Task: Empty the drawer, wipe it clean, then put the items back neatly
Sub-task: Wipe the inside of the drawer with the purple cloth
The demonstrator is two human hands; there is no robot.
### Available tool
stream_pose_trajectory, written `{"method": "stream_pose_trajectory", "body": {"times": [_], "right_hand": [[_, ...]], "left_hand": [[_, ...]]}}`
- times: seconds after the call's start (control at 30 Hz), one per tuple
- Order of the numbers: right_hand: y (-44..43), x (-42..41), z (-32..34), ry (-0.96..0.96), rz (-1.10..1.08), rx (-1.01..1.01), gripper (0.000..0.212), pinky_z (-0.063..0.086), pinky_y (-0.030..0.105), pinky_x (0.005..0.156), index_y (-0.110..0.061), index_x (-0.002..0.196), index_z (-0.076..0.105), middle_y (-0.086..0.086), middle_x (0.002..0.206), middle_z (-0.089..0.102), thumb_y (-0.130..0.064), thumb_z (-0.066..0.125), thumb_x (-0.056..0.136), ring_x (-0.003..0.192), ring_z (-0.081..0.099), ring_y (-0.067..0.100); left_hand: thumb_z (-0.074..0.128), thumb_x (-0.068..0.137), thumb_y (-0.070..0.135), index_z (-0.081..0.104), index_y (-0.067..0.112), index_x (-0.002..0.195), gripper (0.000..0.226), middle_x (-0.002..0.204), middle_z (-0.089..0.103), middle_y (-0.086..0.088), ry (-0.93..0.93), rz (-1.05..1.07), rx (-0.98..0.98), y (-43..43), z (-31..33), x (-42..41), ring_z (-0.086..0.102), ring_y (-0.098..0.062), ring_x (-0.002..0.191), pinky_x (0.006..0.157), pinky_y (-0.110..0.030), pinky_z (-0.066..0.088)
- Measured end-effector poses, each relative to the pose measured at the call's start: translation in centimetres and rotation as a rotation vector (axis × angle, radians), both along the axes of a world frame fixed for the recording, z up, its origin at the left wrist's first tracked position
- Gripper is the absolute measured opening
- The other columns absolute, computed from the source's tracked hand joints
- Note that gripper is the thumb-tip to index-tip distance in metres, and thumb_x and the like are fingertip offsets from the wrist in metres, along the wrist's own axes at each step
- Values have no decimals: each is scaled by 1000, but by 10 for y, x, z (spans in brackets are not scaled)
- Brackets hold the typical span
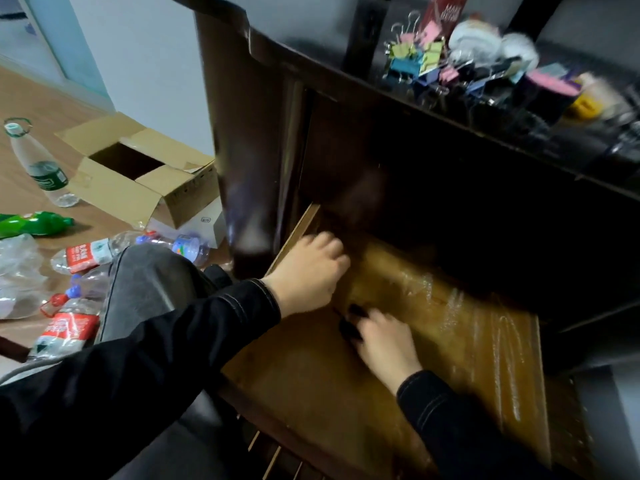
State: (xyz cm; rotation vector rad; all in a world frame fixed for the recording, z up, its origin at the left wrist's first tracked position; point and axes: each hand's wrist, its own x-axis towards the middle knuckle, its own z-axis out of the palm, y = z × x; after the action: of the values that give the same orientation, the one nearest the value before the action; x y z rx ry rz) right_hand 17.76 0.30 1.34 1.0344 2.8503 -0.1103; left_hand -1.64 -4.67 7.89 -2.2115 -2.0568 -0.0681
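Note:
The wooden drawer is pulled out under the dark desk, and its glossy bottom is mostly bare. My left hand reaches in at the drawer's rear left corner beside the side wall. Its fingers are curled with the knuckles up, and whatever may be inside them is hidden. My right hand lies in the middle of the drawer and grips a small black object, blurred, at its fingertips. Several coloured binder clips and other small items are piled on the desk top.
The dark desk top overhangs the drawer's back. On the floor to the left are an open cardboard box, several plastic bottles and a green bottle. My knee is beside the drawer.

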Motion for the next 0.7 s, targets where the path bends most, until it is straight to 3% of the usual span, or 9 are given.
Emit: {"method": "stream_pose_trajectory", "body": {"times": [0.13, 0.23, 0.37, 0.53, 0.7], "right_hand": [[-37, 18, -8, -67, 151, -98, 45, 52, 42, 98, -31, 144, 51, 1, 140, 52, -32, 58, 99, 117, 58, 27], [-38, 26, -6, -100, 189, -124, 38, 54, 42, 91, -28, 133, 60, -2, 129, 54, -33, 61, 96, 112, 60, 26], [-3, 19, -5, -48, -29, -10, 35, 55, 33, 84, -30, 131, 60, -11, 127, 52, -37, 59, 97, 104, 64, 18], [60, -8, 3, 44, -283, 95, 30, 52, 22, 75, -35, 127, 64, -11, 122, 60, -45, 53, 101, 99, 64, 10], [49, -11, -4, -40, -199, 67, 40, 54, 27, 89, -31, 139, 56, -8, 142, 51, -35, 58, 100, 109, 63, 14]], "left_hand": [[49, 94, 15, 52, 15, 138, 44, 151, 36, -12, -10, 18, -484, 25, -7, 18, 38, -32, 133, 99, -42, 42], [48, 95, 9, 40, 12, 149, 54, 161, 21, -15, -144, 89, -517, 35, -18, 19, 27, -38, 145, 110, -44, 38], [49, 96, 8, 23, 9, 156, 66, 165, 7, -19, -288, 148, -642, 37, -27, 9, 25, -37, 148, 116, -41, 33], [54, 97, 12, 30, 11, 154, 62, 165, 5, -17, -312, 168, -692, 43, -37, 9, 30, -36, 146, 113, -43, 38], [53, 97, 10, 36, 9, 151, 56, 163, 10, -20, -302, 149, -666, 47, -34, 9, 36, -38, 142, 111, -43, 42]]}}
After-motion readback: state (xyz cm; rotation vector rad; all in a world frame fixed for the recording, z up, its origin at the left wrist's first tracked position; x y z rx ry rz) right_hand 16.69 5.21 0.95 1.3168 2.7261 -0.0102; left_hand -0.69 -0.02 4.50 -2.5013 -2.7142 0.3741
